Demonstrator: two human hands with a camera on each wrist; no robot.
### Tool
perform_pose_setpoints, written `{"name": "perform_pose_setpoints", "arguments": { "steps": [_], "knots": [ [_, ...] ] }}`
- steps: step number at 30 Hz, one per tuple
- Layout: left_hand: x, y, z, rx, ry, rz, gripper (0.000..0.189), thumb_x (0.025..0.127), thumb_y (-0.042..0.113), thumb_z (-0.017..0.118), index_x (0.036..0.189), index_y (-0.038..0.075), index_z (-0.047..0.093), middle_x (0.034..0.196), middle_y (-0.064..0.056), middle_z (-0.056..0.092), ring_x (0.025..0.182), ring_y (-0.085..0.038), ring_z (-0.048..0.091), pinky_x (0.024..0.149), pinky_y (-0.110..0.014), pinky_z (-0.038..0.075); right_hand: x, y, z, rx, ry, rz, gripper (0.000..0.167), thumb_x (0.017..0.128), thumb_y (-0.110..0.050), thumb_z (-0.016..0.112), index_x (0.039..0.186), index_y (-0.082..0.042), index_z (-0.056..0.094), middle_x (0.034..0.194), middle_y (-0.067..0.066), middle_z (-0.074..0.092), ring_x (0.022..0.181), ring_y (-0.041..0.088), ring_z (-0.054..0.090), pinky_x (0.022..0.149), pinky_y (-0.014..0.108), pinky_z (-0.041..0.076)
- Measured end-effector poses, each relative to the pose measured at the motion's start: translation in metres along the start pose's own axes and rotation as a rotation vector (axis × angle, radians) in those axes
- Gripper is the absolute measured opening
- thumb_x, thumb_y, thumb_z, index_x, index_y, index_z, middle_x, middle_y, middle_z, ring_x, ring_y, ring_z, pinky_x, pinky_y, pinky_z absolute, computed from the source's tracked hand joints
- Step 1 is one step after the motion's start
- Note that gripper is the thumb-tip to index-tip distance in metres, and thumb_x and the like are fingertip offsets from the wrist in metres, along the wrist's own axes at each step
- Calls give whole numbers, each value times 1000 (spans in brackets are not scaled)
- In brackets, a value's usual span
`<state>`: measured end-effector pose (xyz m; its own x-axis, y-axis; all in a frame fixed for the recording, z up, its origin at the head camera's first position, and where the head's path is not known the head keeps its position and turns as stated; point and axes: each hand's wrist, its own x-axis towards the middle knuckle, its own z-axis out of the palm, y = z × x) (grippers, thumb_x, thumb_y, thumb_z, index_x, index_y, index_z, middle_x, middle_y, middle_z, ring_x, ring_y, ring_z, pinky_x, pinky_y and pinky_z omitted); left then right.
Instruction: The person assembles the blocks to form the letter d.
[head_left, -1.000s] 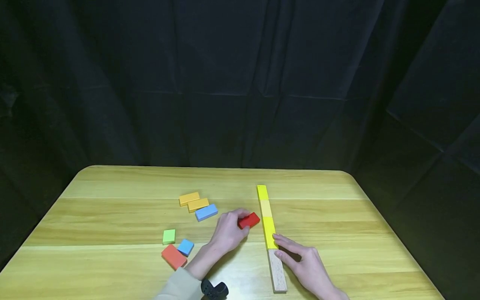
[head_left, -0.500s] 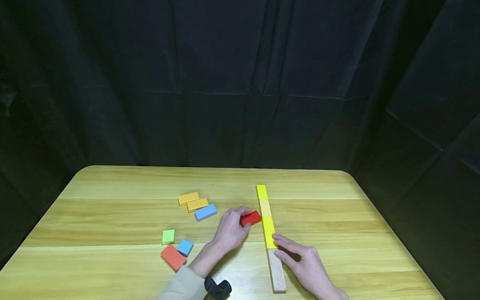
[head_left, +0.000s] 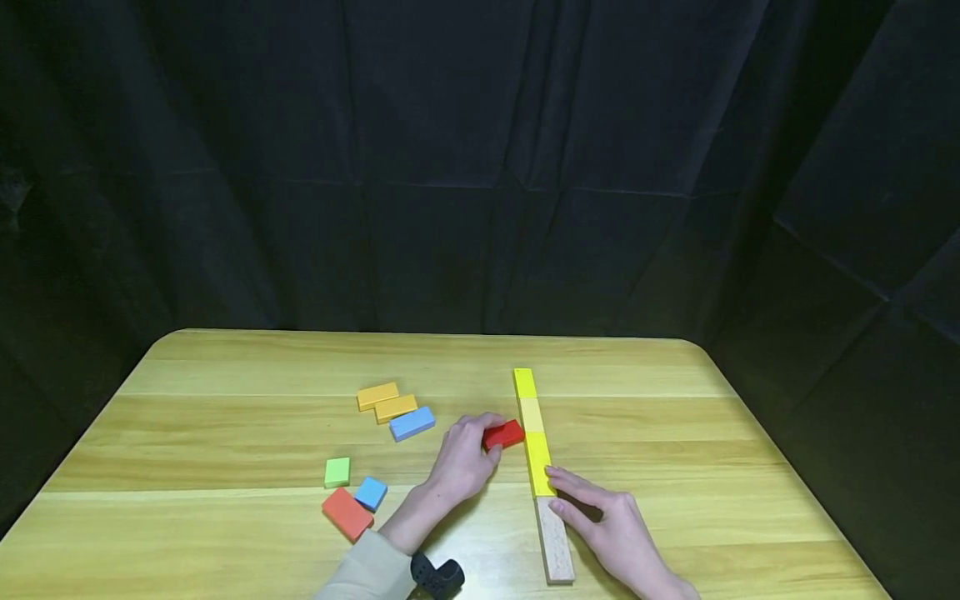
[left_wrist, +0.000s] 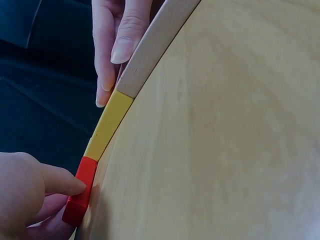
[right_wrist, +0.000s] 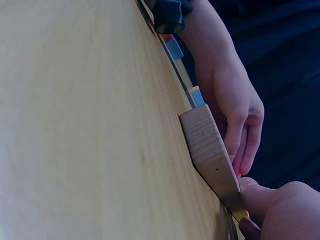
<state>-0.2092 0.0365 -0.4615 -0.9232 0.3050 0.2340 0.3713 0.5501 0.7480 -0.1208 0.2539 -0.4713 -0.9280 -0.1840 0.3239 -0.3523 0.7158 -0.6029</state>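
Note:
My left hand (head_left: 461, 462) holds a red block (head_left: 504, 434) on the table, thumb on its near side and fingers on its far side. The block's right end is right at the left side of a straight row. That row runs away from me: a pale speckled wooden block (head_left: 555, 542) nearest, then a long yellow block (head_left: 537, 462), a cream block (head_left: 531, 414) and a small yellow block (head_left: 524, 382). With fingers fairly straight, my right hand (head_left: 611, 529) rests its fingertips at the row, around where the speckled and long yellow blocks meet.
Two orange blocks (head_left: 396, 408) and a blue block (head_left: 412, 423) lie left of the left hand. Nearer me are a green square block (head_left: 337, 472), a small blue block (head_left: 371, 493) and a coral-red block (head_left: 348, 513). Dark curtains (head_left: 480, 167) hang behind the wooden table (head_left: 225, 433).
The left hand has slid the red block a little to the right, up to the row, and turned it slightly. The right hand and the row have stayed in place.

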Motion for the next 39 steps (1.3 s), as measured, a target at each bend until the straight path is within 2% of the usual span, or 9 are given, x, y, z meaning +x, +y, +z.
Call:
{"name": "perform_pose_setpoints", "arguments": {
  "steps": [10, 17, 25, 32, 39],
  "knots": [
    [-1, 0, 0, 0, 4, -5, 37, 87, -1, 71, 124, 2, 67, 112, -14, 71, 98, -25, 64, 84, -39, 56, 0, 0, 0, 6, -12, 34, 30, 90, -29, 74, 119, -20, 75, 129, -15, 66, 120, 12, 62, 98, 39, 54],
    [-1, 0, -1, -19, 8, -7, 37, 86, -1, 71, 123, 1, 66, 111, -14, 71, 97, -25, 63, 84, -40, 56, 0, 0, 0, 12, -5, 28, 30, 90, -30, 74, 119, -20, 75, 129, -15, 66, 120, 12, 62, 98, 38, 54],
    [-4, -1, -3, -47, 18, -22, 43, 85, 2, 73, 127, 2, 65, 116, -13, 70, 104, -28, 64, 90, -43, 55, -1, 1, 1, 15, -9, 29, 30, 90, -30, 73, 118, -20, 75, 129, -15, 66, 120, 12, 62, 98, 38, 54],
    [-18, -4, -20, -95, 58, 1, 45, 86, 4, 73, 129, 2, 63, 120, -14, 70, 112, -30, 64, 98, -46, 52, -1, 2, 1, 12, 1, 20, 29, 90, -29, 74, 118, -20, 75, 128, -15, 66, 119, 13, 63, 98, 35, 54],
    [-33, -12, -40, -107, 81, 33, 42, 87, 3, 72, 128, 1, 64, 122, -12, 70, 111, -27, 67, 97, -45, 54, -2, 3, 0, 1, 10, 5, 28, 90, -27, 75, 117, -19, 75, 127, -15, 67, 118, 13, 63, 98, 28, 52]
  ]
}}
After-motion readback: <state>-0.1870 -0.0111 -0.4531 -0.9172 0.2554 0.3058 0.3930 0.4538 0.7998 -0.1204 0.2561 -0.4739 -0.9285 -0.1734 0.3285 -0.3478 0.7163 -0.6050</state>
